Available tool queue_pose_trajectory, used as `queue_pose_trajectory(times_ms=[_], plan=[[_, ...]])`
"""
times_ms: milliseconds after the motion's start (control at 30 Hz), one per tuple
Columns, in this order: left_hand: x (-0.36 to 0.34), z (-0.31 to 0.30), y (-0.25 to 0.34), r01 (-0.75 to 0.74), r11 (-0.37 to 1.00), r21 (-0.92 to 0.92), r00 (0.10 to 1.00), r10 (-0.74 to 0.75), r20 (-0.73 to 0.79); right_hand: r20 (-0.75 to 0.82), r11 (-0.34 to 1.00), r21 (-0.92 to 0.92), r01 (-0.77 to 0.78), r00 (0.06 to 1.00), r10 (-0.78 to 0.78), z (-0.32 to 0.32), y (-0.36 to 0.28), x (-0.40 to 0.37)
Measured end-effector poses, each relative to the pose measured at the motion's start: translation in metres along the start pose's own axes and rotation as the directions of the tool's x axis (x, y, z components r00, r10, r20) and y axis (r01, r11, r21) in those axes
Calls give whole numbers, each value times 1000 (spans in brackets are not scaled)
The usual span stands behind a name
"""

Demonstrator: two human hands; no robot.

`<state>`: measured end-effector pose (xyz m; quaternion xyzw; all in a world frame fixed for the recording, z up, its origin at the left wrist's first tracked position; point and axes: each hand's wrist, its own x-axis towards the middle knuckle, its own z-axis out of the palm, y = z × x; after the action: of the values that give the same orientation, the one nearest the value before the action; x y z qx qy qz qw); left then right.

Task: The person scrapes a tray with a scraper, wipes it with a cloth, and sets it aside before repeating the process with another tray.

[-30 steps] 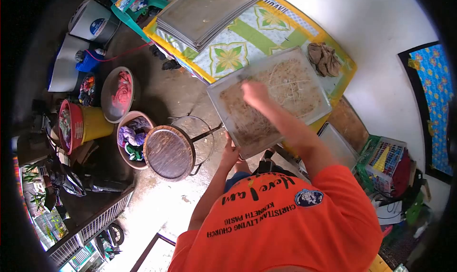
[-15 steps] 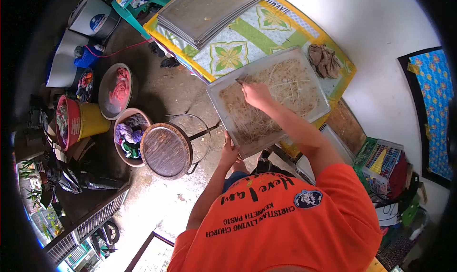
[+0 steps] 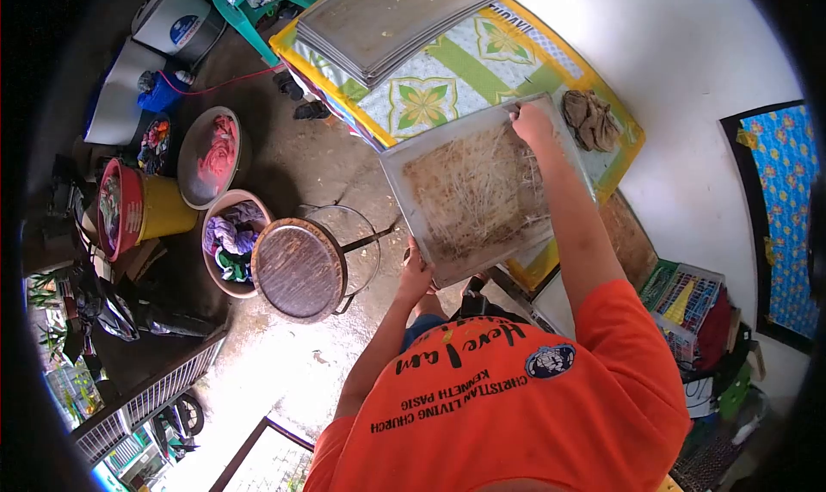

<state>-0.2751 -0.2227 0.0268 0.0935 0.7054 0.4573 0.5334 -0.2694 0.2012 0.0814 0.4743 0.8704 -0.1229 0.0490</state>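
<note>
A metal tray [image 3: 397, 182] with brown stuck residue and pale scrape marks rests tilted over the table's near corner. My left hand [image 3: 416, 273] grips its lower left edge. Near the tray's far right corner, my right hand [image 3: 533, 127] is closed round a small dark tool [image 3: 514, 110], whose tip touches or almost touches the tray surface. To the right of the tray lies a crumpled brown cloth [image 3: 590, 120].
A stack of similar trays [image 3: 391, 19] sits on the patterned tablecloth [image 3: 469, 66]. On the left are a round wooden stool [image 3: 298, 270], basins of clothes [image 3: 232, 238] and a yellow bucket [image 3: 165, 206]. Crates [image 3: 688, 303] stand beside the wall at right.
My right hand has moved with the tool from the tray's upper left part to its far right corner. My left hand still holds the edge. The view has shifted slightly.
</note>
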Motion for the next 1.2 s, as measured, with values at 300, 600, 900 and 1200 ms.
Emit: queue_pose_trajectory(times_ms=[300,600,900,1200], plan=[[-5,3,7,13,999,-35,1000,-13,4,33,958,69,279,959,-282,25,-56,-36],[2,1,2,9,1000,2,1000,-9,25,5,951,-116,286,958,-287,20,-54,-30],[-2,0,3,-20,1000,-7,1000,20,18,3,983,-67,171,985,-171,12,-41,-19],[-1,0,3,-14,1000,-8,1000,15,10,77,966,-104,239,970,-232,15,-52,-26]])
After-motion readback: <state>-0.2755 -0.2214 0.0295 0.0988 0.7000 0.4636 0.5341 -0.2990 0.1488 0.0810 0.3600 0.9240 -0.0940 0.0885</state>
